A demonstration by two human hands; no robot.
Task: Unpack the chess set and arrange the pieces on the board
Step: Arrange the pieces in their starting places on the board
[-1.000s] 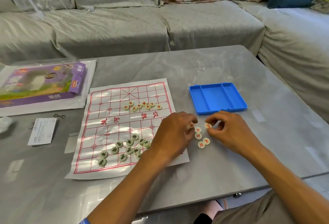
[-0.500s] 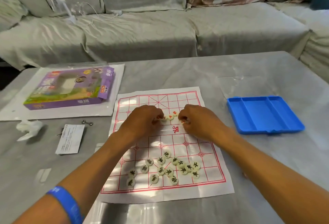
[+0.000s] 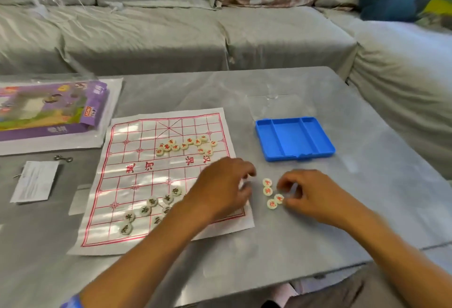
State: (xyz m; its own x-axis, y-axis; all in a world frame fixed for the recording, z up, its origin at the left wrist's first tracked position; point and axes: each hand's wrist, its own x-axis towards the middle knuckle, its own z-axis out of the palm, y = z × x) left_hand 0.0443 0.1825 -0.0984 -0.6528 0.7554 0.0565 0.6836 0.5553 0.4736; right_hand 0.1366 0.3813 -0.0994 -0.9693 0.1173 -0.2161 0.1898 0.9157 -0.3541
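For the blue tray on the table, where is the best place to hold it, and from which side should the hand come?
Grip the blue tray by its near long rim, coming from the person's side with the right hand. It lies flat and shallow with a raised wall all round, and a small tab shows on that near edge. Thumb over the wall, fingers under, should probably hold.

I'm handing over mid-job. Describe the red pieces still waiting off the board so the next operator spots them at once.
Start at the blue tray on the grey table, right of the paper board. Just in front of it, between the left hand and right hand, lie four loose pieces. Unlike the red cluster on the board, they sit on bare tabletop.
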